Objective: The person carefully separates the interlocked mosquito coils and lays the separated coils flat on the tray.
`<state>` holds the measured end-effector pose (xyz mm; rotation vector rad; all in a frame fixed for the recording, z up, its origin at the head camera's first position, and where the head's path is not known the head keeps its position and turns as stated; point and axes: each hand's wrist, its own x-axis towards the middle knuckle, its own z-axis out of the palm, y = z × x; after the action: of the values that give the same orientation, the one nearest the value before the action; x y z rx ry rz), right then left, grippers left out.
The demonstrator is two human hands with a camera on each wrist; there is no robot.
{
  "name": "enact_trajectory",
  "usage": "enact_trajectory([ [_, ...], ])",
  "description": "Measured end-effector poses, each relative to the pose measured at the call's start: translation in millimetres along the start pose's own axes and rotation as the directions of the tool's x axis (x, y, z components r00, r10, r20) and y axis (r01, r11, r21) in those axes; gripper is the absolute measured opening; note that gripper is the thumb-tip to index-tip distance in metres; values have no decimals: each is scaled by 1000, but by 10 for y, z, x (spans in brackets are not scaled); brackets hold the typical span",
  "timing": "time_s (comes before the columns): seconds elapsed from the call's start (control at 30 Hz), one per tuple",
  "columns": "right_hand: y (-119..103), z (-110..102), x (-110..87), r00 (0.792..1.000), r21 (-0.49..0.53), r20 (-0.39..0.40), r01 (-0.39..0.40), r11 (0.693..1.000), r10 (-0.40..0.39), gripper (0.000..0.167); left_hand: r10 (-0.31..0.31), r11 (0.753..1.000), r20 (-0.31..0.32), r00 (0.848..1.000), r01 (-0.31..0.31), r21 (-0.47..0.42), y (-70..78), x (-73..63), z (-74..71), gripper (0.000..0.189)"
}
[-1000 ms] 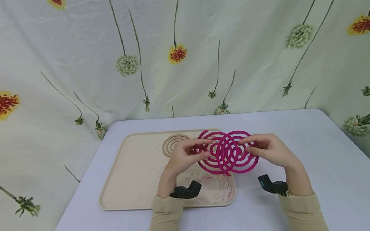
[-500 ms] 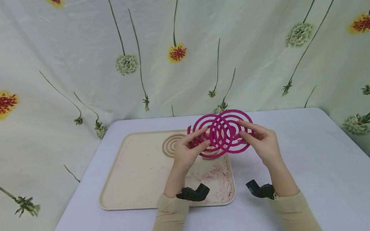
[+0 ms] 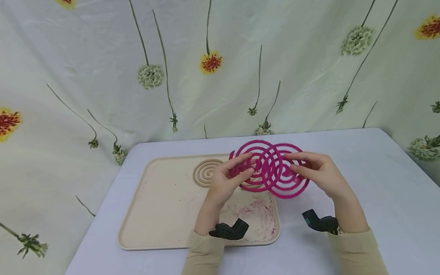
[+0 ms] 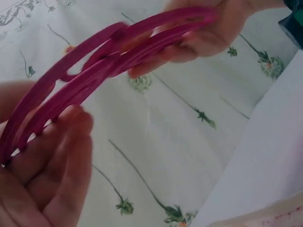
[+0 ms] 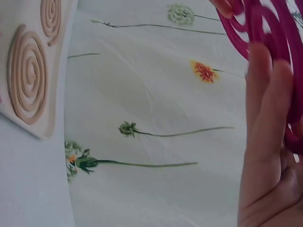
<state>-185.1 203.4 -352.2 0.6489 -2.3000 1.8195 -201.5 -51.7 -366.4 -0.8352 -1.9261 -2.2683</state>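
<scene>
Two magenta mosquito coils overlap in the air above the tray's right side: a left coil (image 3: 256, 141) and a right coil (image 3: 287, 197). My left hand (image 3: 221, 182) pinches the left coil near its middle between thumb and fingers. The right coil is pinched likewise by my right hand (image 3: 324, 175). Seen nearly edge-on in the left wrist view, the magenta coils (image 4: 102, 40) cross each other; whether their turns are interlocked I cannot tell. In the right wrist view my right hand (image 5: 270, 142) partly covers its magenta coil (image 5: 296, 52).
A beige tray (image 3: 163, 209) with reddish smears at its right end lies on the white table (image 3: 364, 178). On it are a tan spiral coil (image 3: 207, 172) and a second tan coil (image 5: 28, 78), mostly hidden in the head view. A flowered cloth (image 3: 307, 63) hangs behind.
Both hands first rise with the magenta coils, then sink a little. Over the last half second the right hand has moved right and down, and its coil now sits lower than the left one.
</scene>
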Motion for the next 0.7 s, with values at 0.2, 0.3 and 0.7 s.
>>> enact_trajectory([
  [0.2,2,-146,-49,980,-95,193,-30,995,48,34,-3,994,271,963,-28,110,19,-31,-175,34],
  [0.3,0,-149,-49,980,-104,192,-36,994,55,32,-14,988,302,953,-33,153,39,-50,-240,31],
  [0.7,39,-166,-46,916,-40,401,36,999,-17,27,-59,979,417,907,-29,203,65,-64,-277,32],
])
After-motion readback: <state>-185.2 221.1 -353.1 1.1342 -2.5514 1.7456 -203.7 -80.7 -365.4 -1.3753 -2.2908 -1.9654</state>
